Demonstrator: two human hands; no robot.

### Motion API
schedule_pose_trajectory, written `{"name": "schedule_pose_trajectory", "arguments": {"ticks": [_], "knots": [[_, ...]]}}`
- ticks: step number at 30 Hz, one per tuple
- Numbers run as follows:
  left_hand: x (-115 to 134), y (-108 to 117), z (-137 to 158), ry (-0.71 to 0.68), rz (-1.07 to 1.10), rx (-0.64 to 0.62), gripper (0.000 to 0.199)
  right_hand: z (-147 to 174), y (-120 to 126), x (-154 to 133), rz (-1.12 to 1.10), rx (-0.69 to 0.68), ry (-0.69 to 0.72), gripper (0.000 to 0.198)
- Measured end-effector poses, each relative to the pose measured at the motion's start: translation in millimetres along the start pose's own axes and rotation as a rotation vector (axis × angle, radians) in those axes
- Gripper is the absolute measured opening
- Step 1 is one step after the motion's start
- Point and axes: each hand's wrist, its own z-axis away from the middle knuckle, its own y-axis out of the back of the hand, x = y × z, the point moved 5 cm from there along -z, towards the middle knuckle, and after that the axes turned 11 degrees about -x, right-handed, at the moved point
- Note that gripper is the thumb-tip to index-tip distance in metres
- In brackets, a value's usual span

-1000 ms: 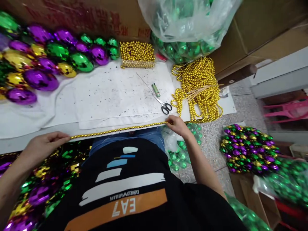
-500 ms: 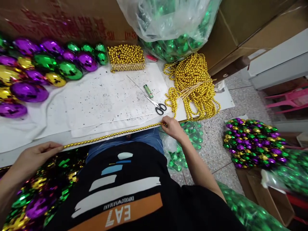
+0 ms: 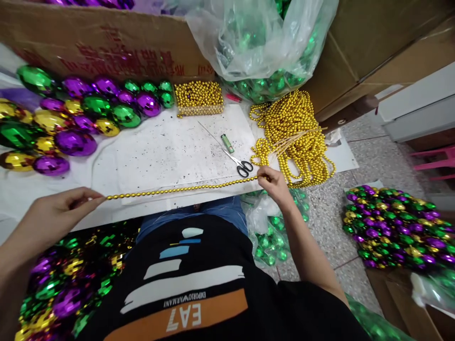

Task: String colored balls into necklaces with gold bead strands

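A gold bead string (image 3: 181,189) stretches almost straight between my two hands, above the front part of the white-covered table (image 3: 152,156). My left hand (image 3: 67,208) pinches its left end between thumb and fingertips. At the other end my right hand (image 3: 273,184) is closed around the string, just in front of the scissors (image 3: 244,168) with black handles. A green lighter (image 3: 227,143) lies beside the scissor blades. Right behind my right hand is a heap of gold bead strings (image 3: 291,132), gathered with pale ties.
Large shiny purple, green and gold balls (image 3: 76,142) lie at the table's left. A clear box of gold beads (image 3: 199,98) stands at the back, before a cardboard box (image 3: 106,42). A plastic bag (image 3: 263,52) holds green balls. Bundled multicoloured beads (image 3: 398,225) sit at the right.
Both hands have lifted the bead string away from the table's front edge and further over the tabletop. The string stays taut between them. The camera view has shifted slightly.
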Motion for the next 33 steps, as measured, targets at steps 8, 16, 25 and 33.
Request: {"name": "schedule_pose_trajectory", "arguments": {"ticks": [8,16,25,33], "knots": [[222,-46,-24,-0.698,0.195,-0.048,0.033,-29,5,-60,0.185,-0.141,0.213,0.008],[328,-91,-17,-0.988,0.664,-0.624,0.036,-21,28,-71,0.418,0.023,0.333,0.010],[209,-16,-25,-0.704,0.296,-0.475,0.031,-40,83,-26,0.520,0.355,0.156,0.009],[79,19,-53,-0.399,0.297,-0.311,0.033,-63,173,71,0.504,0.655,-0.294,0.017]]}}
